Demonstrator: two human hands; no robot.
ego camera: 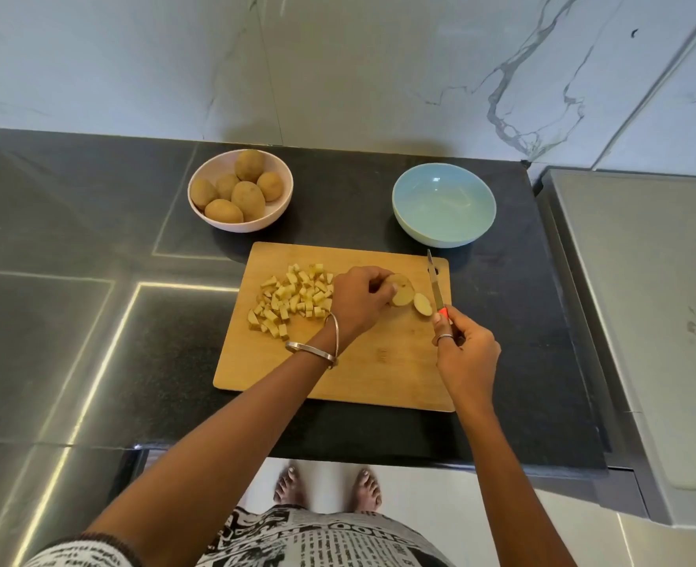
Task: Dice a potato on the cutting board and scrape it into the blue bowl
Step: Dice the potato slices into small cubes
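**Slicing the last piece, bowl not yet filled**

The potato [403, 291] lay on the board [362, 374], right of centre, its cut face turned toward the knife; one slice [423, 304] had come off and lay just beside it. The left hand [358, 300] curled over the potato, its grip closed on it and pinning it down; the right hand [467, 354] held the knife [436, 286] by the handle, blade pointing away and standing just right of the slice. A heap of dice [293, 296] sat on the board's left half, touching the left wrist; the blue bowl [443, 204] stood behind the board on the desk [92, 321], nothing in it; a pale bowl [240, 190] of whole potatoes stood to its left. By my reading, dicing was well along but unfinished; the next move called for bringing the blade back over the potato for another slice, fingertips tucked clear, then cross-cutting before any scraping.
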